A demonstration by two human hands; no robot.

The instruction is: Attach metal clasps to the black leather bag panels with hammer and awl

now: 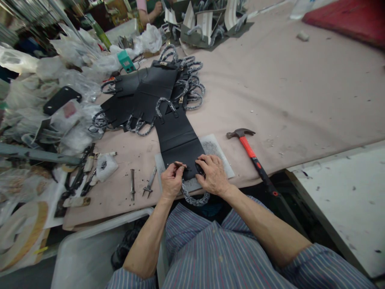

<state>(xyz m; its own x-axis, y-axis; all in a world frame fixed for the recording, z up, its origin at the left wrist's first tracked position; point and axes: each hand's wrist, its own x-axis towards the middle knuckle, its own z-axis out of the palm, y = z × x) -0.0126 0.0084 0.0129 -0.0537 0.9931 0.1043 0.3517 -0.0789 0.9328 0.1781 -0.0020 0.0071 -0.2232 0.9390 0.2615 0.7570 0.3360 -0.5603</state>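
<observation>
A black leather-like bag panel (180,138) lies on a pale board (215,148) at the table's front edge, a crease across its middle. One plastic-wrapped handle (165,105) loops at its far end; another handle (195,199) hangs over the near edge. My left hand (173,179) pinches a small, thin dark piece at the panel's near left; its kind is unclear. On the near right, my right hand (213,174) has its fingers closed round a black handle tab (199,169), partly hidden by them.
A claw hammer (248,148) lies to the right, its grip over the table edge. Left are a metal punch (132,184) and a pronged tool (149,182). Black handled panels (156,86) are piled beyond; plastic bags (72,52) crowd the left. Another person's hand (157,8) is at the back.
</observation>
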